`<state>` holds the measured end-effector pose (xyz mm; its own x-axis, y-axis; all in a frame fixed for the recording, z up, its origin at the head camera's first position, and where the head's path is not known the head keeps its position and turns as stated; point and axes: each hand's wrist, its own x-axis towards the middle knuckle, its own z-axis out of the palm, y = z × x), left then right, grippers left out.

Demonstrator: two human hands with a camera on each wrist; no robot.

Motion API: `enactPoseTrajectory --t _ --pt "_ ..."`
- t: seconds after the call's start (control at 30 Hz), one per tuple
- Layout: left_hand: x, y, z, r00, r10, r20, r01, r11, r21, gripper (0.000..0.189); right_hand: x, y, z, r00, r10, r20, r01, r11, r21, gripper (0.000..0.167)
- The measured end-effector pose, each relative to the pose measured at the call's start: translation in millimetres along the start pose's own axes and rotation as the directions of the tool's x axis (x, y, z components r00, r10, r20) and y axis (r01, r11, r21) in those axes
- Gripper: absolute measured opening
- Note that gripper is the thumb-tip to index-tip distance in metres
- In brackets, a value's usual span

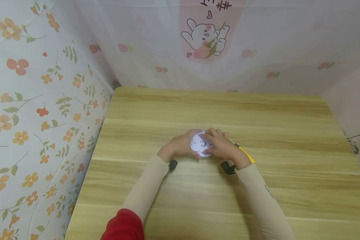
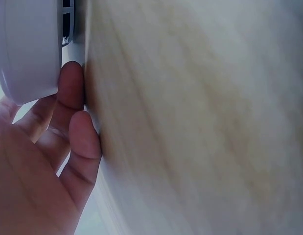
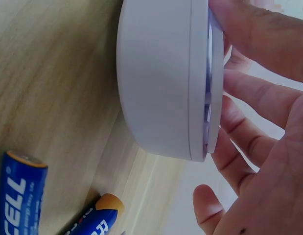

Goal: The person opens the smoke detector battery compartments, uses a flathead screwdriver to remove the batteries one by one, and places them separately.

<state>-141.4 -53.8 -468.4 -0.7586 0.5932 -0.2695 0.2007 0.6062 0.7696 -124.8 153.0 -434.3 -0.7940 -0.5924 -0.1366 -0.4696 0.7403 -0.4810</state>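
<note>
A round white device, like a smoke alarm (image 1: 196, 145), is between both hands over the wooden table, its printed face up. My left hand (image 1: 180, 144) grips its left side; in the left wrist view the fingers curl under its rim near a dark slotted part. My right hand (image 1: 223, 146) holds the right side, thumb and fingers on the thin disc (image 3: 217, 98) at its face. A narrow gap shows between disc and body in the right wrist view. Two blue batteries with orange ends, one (image 3: 21, 196) and another (image 3: 95, 218), lie near the device.
A yellow-and-black screwdriver (image 1: 246, 154) lies beyond the right wrist, partly hidden. The wood-grain table (image 1: 156, 110) meets a floral curtain (image 1: 42, 110) on the left and a printed cloth (image 1: 273, 43) behind. Small black cameras (image 1: 228, 167) sit at the wrists.
</note>
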Motion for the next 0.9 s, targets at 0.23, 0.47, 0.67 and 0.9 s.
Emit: enactPoseTrajectory --t 0.23,0.47,0.67,0.9 --pt "1.5 0.0 -0.8 1.0 -0.006 0.007 0.006 1.0 -0.02 0.109 1.1 -1.4 -3.8 1.0 0.004 0.009 -0.004 1.0 0.008 0.061" --pt "1.9 -0.5 -0.4 1.0 -0.005 0.015 0.005 1.0 -0.009 0.11 3.0 -4.2 -4.9 0.998 0.042 0.044 -0.042 0.999 0.0 0.062" --pt "1.5 -0.4 -0.7 1.0 -0.005 0.017 0.005 0.999 -0.041 0.11 3.4 -5.8 -5.0 0.996 0.068 0.051 -0.068 0.998 0.009 0.062" --pt "0.6 0.7 -1.4 1.0 -0.004 0.02 0.005 0.999 -0.052 0.109 1.6 -5.8 -3.4 0.994 0.101 0.049 -0.103 0.994 0.029 0.062"
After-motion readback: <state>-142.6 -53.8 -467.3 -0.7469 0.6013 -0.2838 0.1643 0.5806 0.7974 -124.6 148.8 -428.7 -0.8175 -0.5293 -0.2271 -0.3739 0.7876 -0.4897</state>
